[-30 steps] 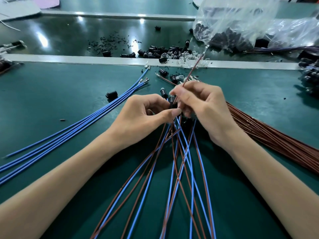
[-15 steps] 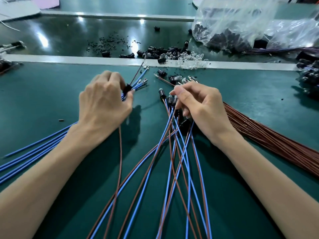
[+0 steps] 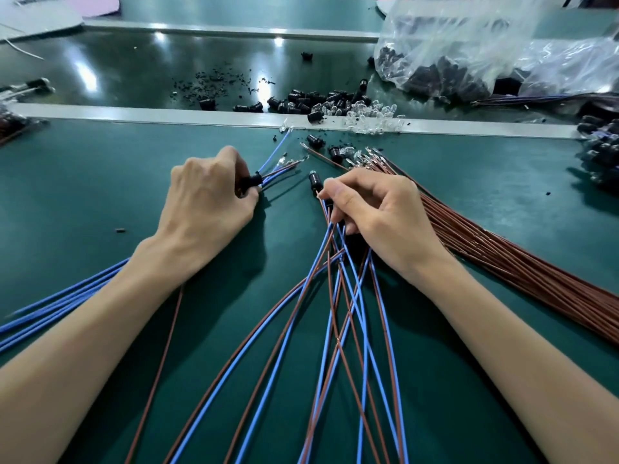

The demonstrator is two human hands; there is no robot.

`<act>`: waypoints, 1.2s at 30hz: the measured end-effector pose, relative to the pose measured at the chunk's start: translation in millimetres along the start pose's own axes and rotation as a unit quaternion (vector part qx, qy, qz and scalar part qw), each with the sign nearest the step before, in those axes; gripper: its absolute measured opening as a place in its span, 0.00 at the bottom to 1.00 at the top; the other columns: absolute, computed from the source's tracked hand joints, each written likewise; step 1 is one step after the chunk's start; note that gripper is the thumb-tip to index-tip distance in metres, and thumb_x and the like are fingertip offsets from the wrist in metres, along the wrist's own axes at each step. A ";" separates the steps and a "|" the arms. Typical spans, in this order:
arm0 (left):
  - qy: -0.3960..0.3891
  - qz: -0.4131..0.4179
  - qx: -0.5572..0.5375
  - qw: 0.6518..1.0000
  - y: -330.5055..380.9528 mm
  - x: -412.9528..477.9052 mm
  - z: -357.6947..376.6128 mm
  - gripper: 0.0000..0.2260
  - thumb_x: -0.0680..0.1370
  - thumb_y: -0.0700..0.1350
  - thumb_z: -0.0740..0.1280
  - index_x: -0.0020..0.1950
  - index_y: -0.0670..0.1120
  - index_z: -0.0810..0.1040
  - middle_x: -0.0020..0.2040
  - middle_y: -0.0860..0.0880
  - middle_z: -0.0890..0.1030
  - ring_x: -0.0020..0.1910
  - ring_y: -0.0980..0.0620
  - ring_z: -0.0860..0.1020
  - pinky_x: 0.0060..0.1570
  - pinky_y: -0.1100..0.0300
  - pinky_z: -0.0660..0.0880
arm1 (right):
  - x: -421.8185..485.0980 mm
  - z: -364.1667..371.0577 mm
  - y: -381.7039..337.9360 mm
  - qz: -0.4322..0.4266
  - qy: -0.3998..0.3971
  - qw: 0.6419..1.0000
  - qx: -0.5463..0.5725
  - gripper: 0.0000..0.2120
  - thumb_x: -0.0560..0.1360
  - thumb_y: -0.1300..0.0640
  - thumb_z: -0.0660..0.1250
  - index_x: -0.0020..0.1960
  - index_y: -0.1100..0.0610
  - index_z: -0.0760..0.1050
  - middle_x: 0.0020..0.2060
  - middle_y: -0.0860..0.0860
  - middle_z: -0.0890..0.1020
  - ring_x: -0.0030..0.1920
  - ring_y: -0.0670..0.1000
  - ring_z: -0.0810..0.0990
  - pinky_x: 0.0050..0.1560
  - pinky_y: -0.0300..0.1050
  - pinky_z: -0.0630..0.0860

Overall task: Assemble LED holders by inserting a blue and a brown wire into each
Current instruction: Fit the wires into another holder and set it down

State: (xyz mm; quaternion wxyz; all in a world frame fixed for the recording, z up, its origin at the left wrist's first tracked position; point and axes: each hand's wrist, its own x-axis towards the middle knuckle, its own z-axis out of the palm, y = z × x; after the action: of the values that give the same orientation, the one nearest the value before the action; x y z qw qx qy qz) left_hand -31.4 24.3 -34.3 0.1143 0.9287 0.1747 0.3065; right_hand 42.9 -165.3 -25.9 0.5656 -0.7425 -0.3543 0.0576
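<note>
Left hand (image 3: 207,202) grip pinches a black holder (image 3: 252,181) among the loose blue wires (image 3: 77,294), eleven o'clock on the bench (image 3: 83,195). Right hand (image 3: 375,212) grip clamps the finished bunch (image 3: 335,249). Likely slips: snagging two blue ends, or tugging the brown wire (image 3: 158,363) out.

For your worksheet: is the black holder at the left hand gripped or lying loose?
Gripped: the left hand pinches the black holder.

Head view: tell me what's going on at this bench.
A person is wiring LED holders. The left hand grips a black holder with a brown wire trailing from it, at the tips of the loose blue wires. The right hand pinches the bundle of wired holders. To the right lie spare brown wires.
</note>
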 end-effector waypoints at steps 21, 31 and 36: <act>-0.214 -0.096 -0.528 0.816 47.2 -15.5 -11.9 0.11 0.65 0.44 0.73 0.42 0.41 0.76 0.38 0.47 0.85 0.30 0.54 0.80 0.35 0.67 0.75 | 9.4 -5.7 0.5 0.044 0.139 0.966 0.213 0.10 0.79 0.61 0.64 0.39 0.56 0.77 0.26 0.47 0.79 0.24 0.43 0.73 0.27 0.33 0.70; -0.279 -0.096 -0.539 0.789 47.2 -16.6 -15.6 0.14 0.63 0.45 0.73 0.42 0.37 0.80 0.41 0.40 0.84 0.34 0.54 0.81 0.40 0.66 0.77 | 6.3 4.2 -1.5 0.044 0.114 0.983 0.138 0.11 0.78 0.58 0.65 0.37 0.53 0.77 0.22 0.44 0.75 0.23 0.41 0.71 0.26 0.33 0.67; -0.297 -0.079 -0.516 0.799 42.0 -15.3 -17.1 0.18 0.64 0.48 0.73 0.45 0.35 0.81 0.43 0.37 0.83 0.37 0.55 0.80 0.42 0.68 0.76 | 10.2 -6.2 1.4 0.065 0.179 0.960 0.205 0.08 0.80 0.58 0.63 0.42 0.57 0.73 0.26 0.45 0.76 0.24 0.43 0.72 0.26 0.36 0.69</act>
State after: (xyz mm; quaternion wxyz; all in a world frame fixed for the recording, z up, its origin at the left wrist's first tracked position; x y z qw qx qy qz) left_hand -42.7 -18.3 -15.6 0.6470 0.7606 0.0212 0.0502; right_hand 54.1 -164.3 -21.7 0.7549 -0.6301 -0.1793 0.0320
